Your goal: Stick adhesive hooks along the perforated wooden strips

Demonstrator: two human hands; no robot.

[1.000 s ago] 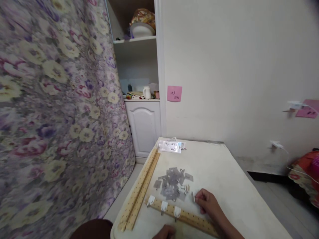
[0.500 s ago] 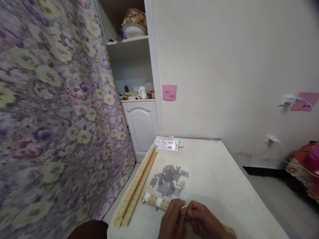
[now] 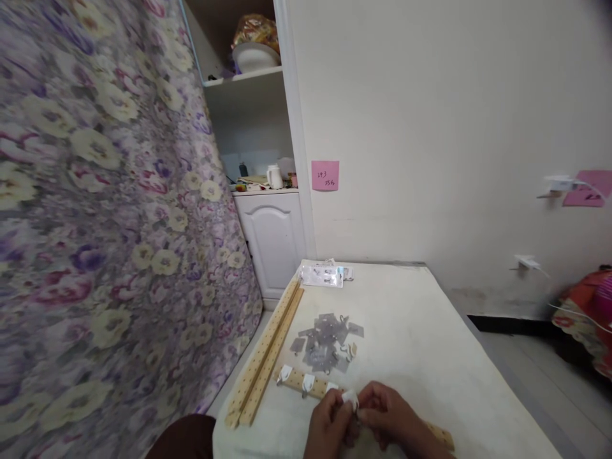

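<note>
Both my hands meet low over the white table (image 3: 430, 344). My left hand (image 3: 329, 424) and my right hand (image 3: 389, 417) pinch a small white adhesive hook (image 3: 350, 400) between their fingertips, just above a perforated wooden strip (image 3: 306, 382). Two white hooks sit on that strip's left end, and a third shows beside my left fingers. A pile of grey hook backings and loose hooks (image 3: 327, 344) lies just beyond the strip.
Two long perforated wooden strips (image 3: 268, 354) lie along the table's left edge. A clear packet (image 3: 325, 275) rests at the far corner. A floral curtain (image 3: 95, 223) hangs at left, with a white cabinet (image 3: 272, 236) and a pink note (image 3: 325, 174) on the wall behind.
My left hand came up from the frame's bottom edge to join my right. Both now pinch the white hook over the strip, raised slightly from half a second ago.
</note>
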